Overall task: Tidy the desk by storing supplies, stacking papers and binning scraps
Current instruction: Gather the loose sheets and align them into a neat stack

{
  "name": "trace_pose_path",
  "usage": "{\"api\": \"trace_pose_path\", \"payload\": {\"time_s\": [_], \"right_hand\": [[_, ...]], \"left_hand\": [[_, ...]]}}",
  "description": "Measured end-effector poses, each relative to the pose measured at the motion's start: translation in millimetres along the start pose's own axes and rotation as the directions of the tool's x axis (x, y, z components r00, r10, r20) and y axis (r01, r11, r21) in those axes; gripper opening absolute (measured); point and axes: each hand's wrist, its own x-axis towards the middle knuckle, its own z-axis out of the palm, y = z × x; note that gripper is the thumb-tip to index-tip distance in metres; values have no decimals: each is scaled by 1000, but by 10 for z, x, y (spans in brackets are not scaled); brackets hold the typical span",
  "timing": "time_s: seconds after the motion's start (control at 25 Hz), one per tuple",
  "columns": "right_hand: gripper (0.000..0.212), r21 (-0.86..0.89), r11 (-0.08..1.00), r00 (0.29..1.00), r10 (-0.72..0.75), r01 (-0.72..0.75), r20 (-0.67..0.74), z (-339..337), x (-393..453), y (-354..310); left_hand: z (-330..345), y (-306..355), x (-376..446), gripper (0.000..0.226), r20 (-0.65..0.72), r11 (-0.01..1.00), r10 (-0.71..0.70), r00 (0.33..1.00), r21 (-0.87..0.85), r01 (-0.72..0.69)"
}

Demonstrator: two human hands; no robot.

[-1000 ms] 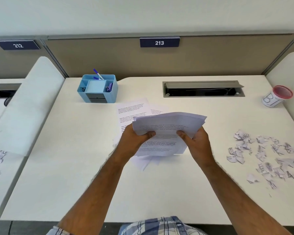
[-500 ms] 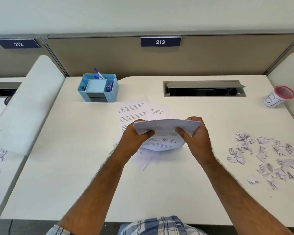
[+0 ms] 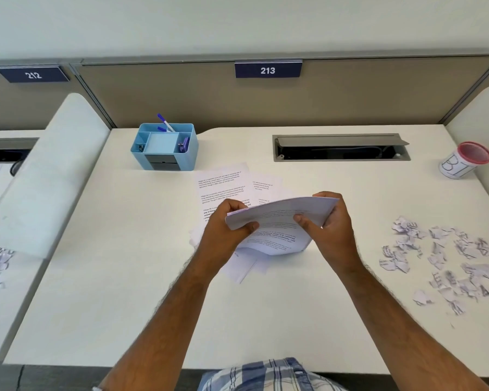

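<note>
Both hands have a closed grip on one sheaf of papers (image 3: 280, 221) at the centre of the frame: the left hand (image 3: 223, 232) pinches its left edge with the thumb on the near face, and the right hand (image 3: 331, 224) pinches the right edge the same way. The sheaf stands tilted on its lower edge, which appears to rest on the table (image 3: 124, 263), and it bows between the two grips.

The likeliest slip, as I judge it, is inside the sheaf itself. The sheets are held only by thumb pressure at the sides, so if either grip loosens while the edges are being squared, the inner sheets could slide out and fan across the table. Squeezing harder to prevent that could crease the bowed paper.

More loose sheets (image 3: 223, 187) lie flat just behind and under the sheaf, overlapping at odd angles. Setting the sheaf down carelessly could leave it skewed on top of them, or push them further askew.

Torn paper scraps (image 3: 449, 258) are scattered at the right of the frame, well apart from the hands, and a sweeping forearm could spread them. The blue organiser (image 3: 164, 148) at upper left and the red-rimmed cup (image 3: 463, 160) at upper right sit clear of any likely motion.
</note>
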Motion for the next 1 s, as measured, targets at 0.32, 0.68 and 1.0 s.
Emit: {"api": "trace_pose_path", "payload": {"time_s": [0.32, 0.68, 1.0], "right_hand": [[36, -39, 999, 1000, 4, -3, 13, -8, 21, -14], [29, 20, 995, 995, 97, -97, 21, 49, 3, 84], [35, 9, 999, 998, 51, -51, -24, 67, 6, -9]], "left_hand": [[-33, 62, 1, 24, 14, 1000, 19, 1000, -24, -18], [-63, 26, -13, 27, 6, 1000, -8, 1000, -10, 8], [-58, 59, -11, 36, -20, 999, 43, 999, 10, -43]]}}
